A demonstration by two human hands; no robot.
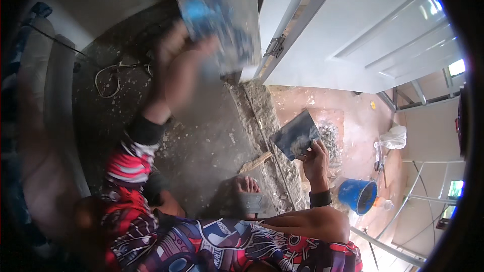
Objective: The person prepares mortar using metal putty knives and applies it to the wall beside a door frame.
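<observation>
My left hand (184, 63), smeared by motion, is raised at the upper middle and closed on the lower edge of a flat squarish board (229, 32). The board is streaked grey and dark, with a bright blue patch near the fingers; its exact kind is unclear. Lower and to the right, my right hand (316, 163) grips the corner of a dark flat square plate (294, 135) with pale smears on its face. That plate is tilted above the broken strip of floor (259, 113) by the doorway.
A white panelled door (373, 30) with a metal hinge (275, 48) stands at the upper right. Beyond the rubble (330, 138) are a blue bucket (357, 196) and a white bag (394, 137). A pale cable (117, 80) lies on the grey floor; my bare foot (247, 185) shows below.
</observation>
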